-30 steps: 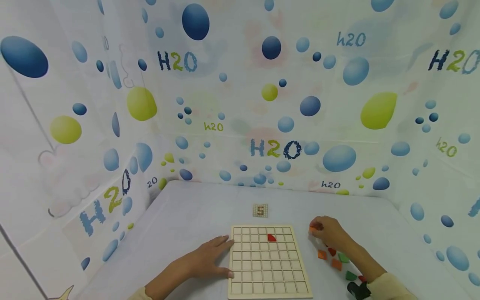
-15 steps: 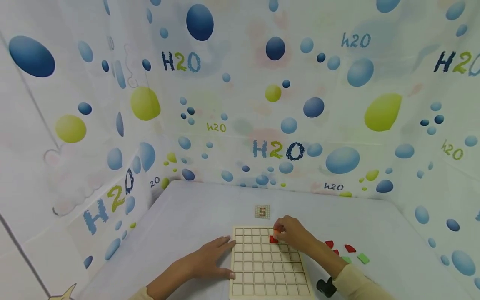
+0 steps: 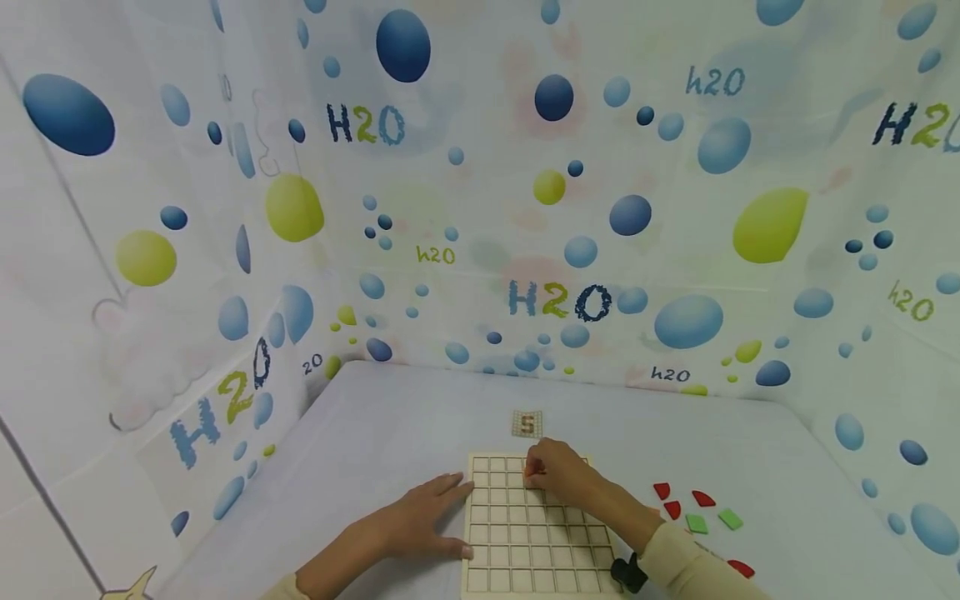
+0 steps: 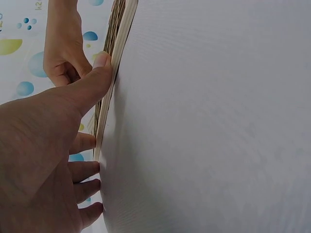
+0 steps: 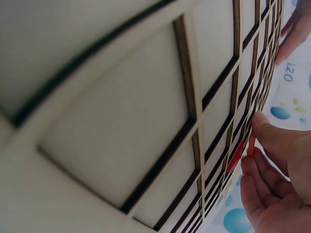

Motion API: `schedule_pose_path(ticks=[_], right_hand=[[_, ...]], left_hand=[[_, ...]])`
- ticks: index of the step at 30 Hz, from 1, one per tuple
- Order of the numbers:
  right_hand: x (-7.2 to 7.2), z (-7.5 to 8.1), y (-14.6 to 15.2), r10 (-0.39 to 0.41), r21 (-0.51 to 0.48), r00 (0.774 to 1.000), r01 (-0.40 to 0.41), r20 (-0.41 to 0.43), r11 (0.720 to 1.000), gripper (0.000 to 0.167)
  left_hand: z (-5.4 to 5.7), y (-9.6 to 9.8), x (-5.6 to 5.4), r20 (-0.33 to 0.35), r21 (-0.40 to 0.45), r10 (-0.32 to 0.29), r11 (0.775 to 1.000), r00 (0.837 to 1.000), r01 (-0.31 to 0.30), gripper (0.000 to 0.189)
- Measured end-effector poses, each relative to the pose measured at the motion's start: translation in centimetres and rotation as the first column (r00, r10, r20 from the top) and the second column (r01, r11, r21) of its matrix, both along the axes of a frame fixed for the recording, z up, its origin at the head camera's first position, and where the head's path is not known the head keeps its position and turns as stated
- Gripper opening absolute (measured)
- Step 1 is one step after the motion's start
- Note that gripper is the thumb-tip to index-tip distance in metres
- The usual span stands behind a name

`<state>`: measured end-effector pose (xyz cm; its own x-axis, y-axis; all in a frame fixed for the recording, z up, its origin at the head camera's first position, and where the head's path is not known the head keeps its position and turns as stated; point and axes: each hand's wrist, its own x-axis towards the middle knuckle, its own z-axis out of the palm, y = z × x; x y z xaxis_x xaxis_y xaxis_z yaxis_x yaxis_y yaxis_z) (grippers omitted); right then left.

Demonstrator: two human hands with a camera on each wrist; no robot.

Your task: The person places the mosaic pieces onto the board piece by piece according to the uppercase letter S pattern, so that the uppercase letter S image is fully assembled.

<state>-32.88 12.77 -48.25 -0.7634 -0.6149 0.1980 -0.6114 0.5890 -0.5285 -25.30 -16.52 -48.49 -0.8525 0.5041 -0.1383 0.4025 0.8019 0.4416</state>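
A pale wooden grid board lies on the white table. Along its left edge rests my left hand, fingers and thumb spread and touching the rim, as the left wrist view also shows. My right hand is over the board's far rows, pinching a small orange tile between thumb and fingers. Right beside that tile, a red tile sits in the grid; the right hand hides it in the head view. Whether the orange tile touches the board is unclear.
Behind the board lies a small card with a 5- or S-like mark. To the right are several loose tiles, among them a red quarter-round tile and a green tile. A patterned curtain surrounds the table.
From the loose tiles at the right, my right hand has carried the orange tile left over the board, then slightly further left past the red tile. The left hand stays at the edge.
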Motion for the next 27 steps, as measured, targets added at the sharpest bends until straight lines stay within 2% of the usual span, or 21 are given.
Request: schedule_pose_path(ticks=[10,14,23,27], right_hand=[[0.1,0.2,0.3,0.037,0.037,0.999,-0.037,0.008,0.999,0.012],[0.1,0.4,0.3,0.058,0.082,0.998,-0.056,-0.024,0.995,0.012],[0.8,0.7,0.6,0.036,0.193,0.987,-0.004,-0.159,0.981,0.011],[1.0,0.8,0.8,0.030,0.196,0.989,-0.002,-0.142,0.981,0.009]], left_hand=[[-0.1,0.0,0.0,0.000,0.004,0.006,1.000,1.000,-0.006,0.098],[-0.3,0.1,0.0,0.003,0.010,0.010,1.000,1.000,-0.010,0.098],[-0.3,0.0,0.0,-0.008,0.010,0.000,1.000,1.000,0.001,0.099],[-0.2,0.0,0.1,-0.012,0.011,-0.006,1.000,1.000,0.006,0.099]])
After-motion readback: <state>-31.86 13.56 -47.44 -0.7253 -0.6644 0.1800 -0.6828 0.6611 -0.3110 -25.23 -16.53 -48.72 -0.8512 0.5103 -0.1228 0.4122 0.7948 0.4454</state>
